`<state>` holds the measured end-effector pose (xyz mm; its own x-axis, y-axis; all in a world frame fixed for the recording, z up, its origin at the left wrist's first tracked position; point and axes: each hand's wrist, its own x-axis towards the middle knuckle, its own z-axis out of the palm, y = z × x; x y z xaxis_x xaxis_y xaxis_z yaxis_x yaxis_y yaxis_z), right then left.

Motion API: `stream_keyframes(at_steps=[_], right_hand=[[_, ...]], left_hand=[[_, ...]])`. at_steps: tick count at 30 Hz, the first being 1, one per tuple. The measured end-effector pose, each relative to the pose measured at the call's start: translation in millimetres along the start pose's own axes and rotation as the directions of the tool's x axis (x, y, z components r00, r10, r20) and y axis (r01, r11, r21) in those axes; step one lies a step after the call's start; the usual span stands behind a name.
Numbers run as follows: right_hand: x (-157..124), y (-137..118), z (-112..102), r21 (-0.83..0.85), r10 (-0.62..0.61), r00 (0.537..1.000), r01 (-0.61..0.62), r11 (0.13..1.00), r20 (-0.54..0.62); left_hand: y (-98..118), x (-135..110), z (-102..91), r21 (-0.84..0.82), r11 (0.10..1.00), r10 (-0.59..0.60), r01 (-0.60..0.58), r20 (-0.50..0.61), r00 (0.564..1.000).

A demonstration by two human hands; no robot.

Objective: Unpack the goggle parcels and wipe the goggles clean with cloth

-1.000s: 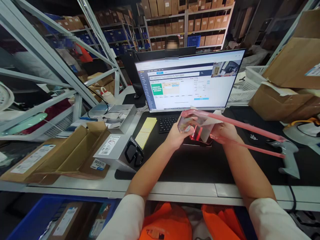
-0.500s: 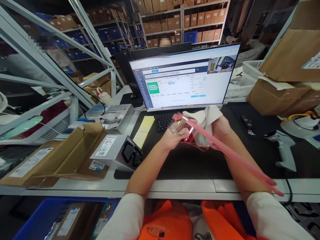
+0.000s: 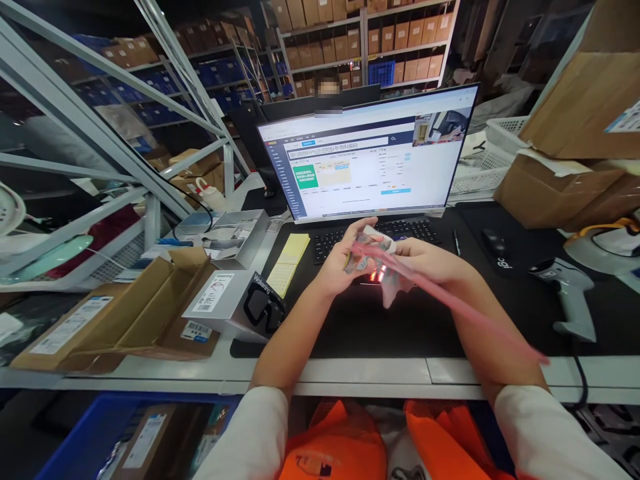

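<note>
Hands meet just below the middle of the frame, over the black desk mat point(image 3: 400, 327). Your left hand point(image 3: 341, 268) curls its thumb and fingers round the lens end of the pink glasses point(image 3: 367, 257), pinching that end from the left side. Your right hand point(image 3: 425, 261) is closed on the same end from the right, its fingers pressing a pale cloth point(image 3: 388, 291) against the frame. A corner of the cloth hangs down under the hand. Motion blur hides which fingers do the pressing. One long pink temple runs from your hands toward the lower right of the frame, across your right forearm, and a small red glint shows beneath the lenses.

Behind your hands, a little higher in the frame, lies the black keyboard point(image 3: 405, 230), and above it stands the lit monitor point(image 3: 370, 160). Left of centre, a strip of yellow labels point(image 3: 289, 264) lies on the mat's edge. Further left, a grey box point(image 3: 220, 299) has black goggles point(image 3: 264, 308) leaning on its right end, and both rest against an open cardboard box point(image 3: 125, 313). At the right of the frame a grey barcode scanner point(image 3: 567, 297) sits on the mat, with a black mouse point(image 3: 493, 241) above it and a pen point(image 3: 457, 243) beside the keyboard.
</note>
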<state>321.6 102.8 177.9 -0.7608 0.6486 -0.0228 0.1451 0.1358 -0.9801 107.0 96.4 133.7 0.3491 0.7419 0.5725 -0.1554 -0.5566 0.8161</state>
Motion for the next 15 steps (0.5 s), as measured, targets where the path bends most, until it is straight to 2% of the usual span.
stream_keyframes(at_steps=[2, 4, 8, 10, 13, 15], right_hand=[[-1.4, -0.7, 2.6, -0.023, -0.036, 0.999, 0.036, 0.999, 0.034], [-0.7, -0.8, 2.5, -0.05, -0.095, 0.995, 0.096, 0.994, 0.018], [-1.5, 3.4, -9.9, -0.164, -0.055, 0.994, 0.071, 0.984, 0.099], [-3.1, 5.4, -15.4, -0.207, -0.019, 0.992, 0.045, 0.977, 0.126], [-4.8, 3.6, -11.1, -0.148, -0.003, 0.997, 0.014, 0.989, 0.071], [-5.3, 0.2, -2.8, -0.056, 0.003, 1.0, -0.002, 0.998, 0.022]], left_hand=[[2.0, 1.9, 3.1, 0.035, 0.999, 0.028, -0.031, 0.077, 0.997], [4.4, 2.7, 5.2, 0.052, 0.998, 0.024, -0.03, 0.1, 0.995], [7.0, 1.0, 3.4, 0.074, 0.996, 0.047, -0.048, 0.018, 0.999], [4.8, 0.1, 5.3, 0.02, 0.999, 0.037, -0.037, -0.045, 0.998], [-3.8, -0.3, 15.6, -0.077, 0.997, -0.017, 0.012, -0.06, 0.998], [-9.0, -0.1, 21.7, -0.031, 0.999, -0.009, 0.008, -0.019, 1.0]])
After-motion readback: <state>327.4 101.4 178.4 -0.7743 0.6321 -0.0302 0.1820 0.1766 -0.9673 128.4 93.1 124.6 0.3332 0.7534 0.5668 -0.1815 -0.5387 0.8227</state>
